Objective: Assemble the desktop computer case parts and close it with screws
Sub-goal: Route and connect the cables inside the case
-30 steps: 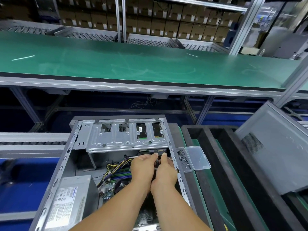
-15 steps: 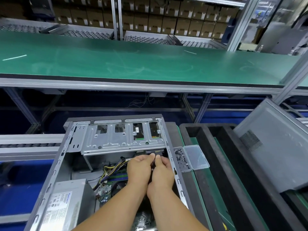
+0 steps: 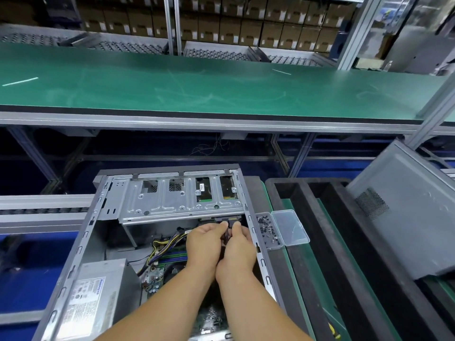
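Note:
An open grey computer case (image 3: 81,244) lies flat in front of me, its silver drive cage (image 3: 172,200) at the far end. Both my hands reach inside, just below the cage's near right edge. My left hand (image 3: 204,242) and my right hand (image 3: 240,247) together pinch a black cable connector (image 3: 227,231) by the drive's rear sockets. A power supply (image 3: 96,299) sits at the near left, coloured wires (image 3: 162,244) run over the motherboard. The grey side panel (image 3: 406,212) leans at the right.
A clear plastic box (image 3: 283,228) of small dark screws rests open on the case's right edge. Black foam trays (image 3: 307,217) stand to the right. A long green workbench (image 3: 197,89) runs across behind, with stacked cartons on shelves beyond it. A roller conveyor (image 3: 41,210) lies at the left.
Both hands stay at the same spot under the drive cage, fingers shifting slightly on the connector. The camera view has drifted a little.

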